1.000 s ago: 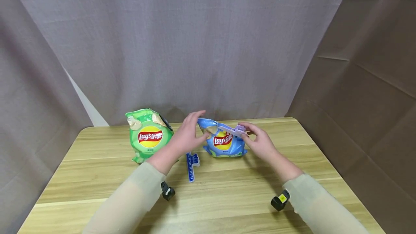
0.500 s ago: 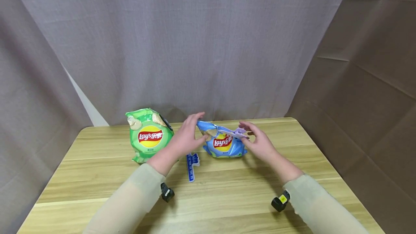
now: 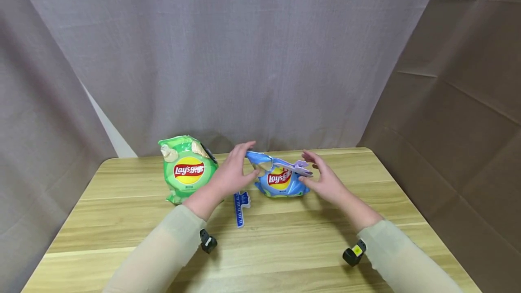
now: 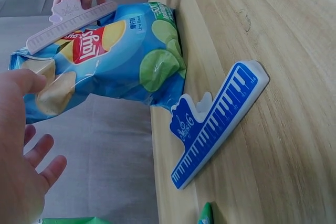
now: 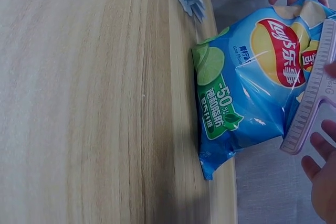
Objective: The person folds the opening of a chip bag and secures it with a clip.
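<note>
A pale wooden table [image 3: 277, 261] spreads before me, a person's two sleeved forearms [image 3: 156, 252] reaching over it; nearest on the wood, between those arms, lies a blue clip [image 4: 218, 124] printed with piano keys, untouched by either hand. Just beyond, the left hand [image 3: 229, 173] sets its thumb against the upper corner of a blue chip bag [image 3: 281, 189], its other fingers spread loosely; at the bag's opposite end, the right hand [image 3: 325, 182] has thumb and fingers parted about the handle of a lilac clip [image 4: 72, 25], looking slack rather than pinching, though a light touch is possible. The blue bag stands on the table between both hands; the lilac clip slants across its top. To my eye, clipping this bag is done or nearly so; what seems left is letting go, then perhaps using the blue clip on the green chip bag [image 3: 189, 171], which stands to the person's left with no clip that I can see; behind everything hangs a grey curtain [image 3: 260, 58].
</note>
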The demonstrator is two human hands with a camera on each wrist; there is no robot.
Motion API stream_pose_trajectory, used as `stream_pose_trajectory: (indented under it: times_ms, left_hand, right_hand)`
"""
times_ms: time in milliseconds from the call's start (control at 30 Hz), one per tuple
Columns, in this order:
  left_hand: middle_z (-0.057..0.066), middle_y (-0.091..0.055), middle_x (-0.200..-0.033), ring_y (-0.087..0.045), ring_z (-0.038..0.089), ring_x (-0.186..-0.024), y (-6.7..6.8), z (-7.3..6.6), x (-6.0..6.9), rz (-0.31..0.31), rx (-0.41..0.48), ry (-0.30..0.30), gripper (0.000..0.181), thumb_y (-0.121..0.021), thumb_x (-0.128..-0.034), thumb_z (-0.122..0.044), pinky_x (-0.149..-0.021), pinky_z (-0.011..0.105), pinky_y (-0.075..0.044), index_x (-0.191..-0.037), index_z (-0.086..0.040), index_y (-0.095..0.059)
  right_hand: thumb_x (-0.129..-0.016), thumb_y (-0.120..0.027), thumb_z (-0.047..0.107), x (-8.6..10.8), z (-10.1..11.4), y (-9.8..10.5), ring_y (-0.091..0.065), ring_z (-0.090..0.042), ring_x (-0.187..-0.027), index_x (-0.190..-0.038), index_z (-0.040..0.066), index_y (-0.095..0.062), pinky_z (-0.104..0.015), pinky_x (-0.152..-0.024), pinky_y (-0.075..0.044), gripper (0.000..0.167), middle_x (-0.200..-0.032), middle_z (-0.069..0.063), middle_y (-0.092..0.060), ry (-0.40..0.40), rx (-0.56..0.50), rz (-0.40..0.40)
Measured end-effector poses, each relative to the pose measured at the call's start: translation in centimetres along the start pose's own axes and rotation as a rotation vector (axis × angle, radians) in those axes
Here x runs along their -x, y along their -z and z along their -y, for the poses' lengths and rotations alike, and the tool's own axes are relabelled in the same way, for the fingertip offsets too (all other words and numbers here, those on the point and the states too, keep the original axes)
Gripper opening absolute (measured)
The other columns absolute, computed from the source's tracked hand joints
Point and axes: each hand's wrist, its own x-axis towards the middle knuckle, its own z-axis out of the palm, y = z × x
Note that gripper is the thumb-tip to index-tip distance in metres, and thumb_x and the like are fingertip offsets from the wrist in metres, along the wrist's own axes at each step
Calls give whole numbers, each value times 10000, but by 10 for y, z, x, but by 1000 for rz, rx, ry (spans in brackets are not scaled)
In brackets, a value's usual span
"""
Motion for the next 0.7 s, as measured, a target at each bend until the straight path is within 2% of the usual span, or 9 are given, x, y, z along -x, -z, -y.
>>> stream_pose_trajectory:
  times_ms: [133,233,333,367,433,533,633,700]
  left_hand:
    - [23,-363,-1528,-456,234,-1334,2,2,3,-15,20,-16,820,-723,-884,-360,-1065,437,-422,-1551,-249,-259]
    - [29,-383,-1502,-496,233,-1279,5,4,7,-24,53,-37,814,-724,-881,-316,-1027,432,-457,-1548,-230,-264]
    - [37,-399,-1482,-506,234,-1254,9,4,13,-36,76,-47,800,-726,-879,-271,-997,434,-476,-1538,-207,-279]
    - [39,-407,-1472,-507,237,-1250,11,4,15,-43,81,-46,791,-729,-878,-258,-987,436,-482,-1533,-201,-288]
    - [40,-422,-1454,-510,226,-1237,13,4,19,-59,77,-42,777,-732,-879,-254,-975,437,-488,-1524,-190,-302]
    - [30,-446,-1421,-513,203,-1221,17,6,24,-80,55,-36,740,-724,-888,-268,-964,422,-495,-1504,-181,-324]
    - [28,-470,-1387,-517,186,-1198,20,8,29,-103,43,-42,700,-723,-889,-260,-953,410,-499,-1477,-166,-355]
    - [41,-483,-1373,-517,188,-1186,23,9,32,-113,46,-49,674,-724,-887,-242,-948,410,-498,-1458,-156,-376]
  right_hand:
    - [-900,-693,19,5,21,5,-400,-445,-1324,-1470,-60,-334,-617,-1102,-282,678,-1431,-291,-444,13,2,-37]
    - [-905,-654,-29,7,31,7,-428,-478,-1279,-1438,-97,-364,-616,-1084,-308,611,-1388,-319,-467,47,6,-101]
    - [-907,-636,-50,8,26,8,-479,-434,-1228,-1403,-82,-431,-522,-1063,-366,538,-1333,-295,-522,80,14,-193]
    - [-907,-631,-57,9,27,8,-493,-417,-1204,-1378,-83,-459,-447,-1058,-384,501,-1303,-292,-540,89,11,-227]
    - [-903,-621,-73,11,30,8,-528,-350,-1131,-1314,-96,-514,-335,-1001,-408,425,-1223,-290,-574,107,8,-300]
    - [-882,-603,-125,16,50,10,-559,-215,-995,-1162,-144,-576,-268,-882,-429,283,-1054,-256,-606,140,-36,-403]
    - [-862,-586,-152,17,52,10,-530,-61,-869,-1043,-160,-598,-225,-778,-441,181,-908,-158,-594,195,-55,-487]
    - [-875,-585,-127,18,54,11,-521,-18,-836,-995,-158,-601,-179,-744,-440,125,-868,-118,-587,222,-61,-512]
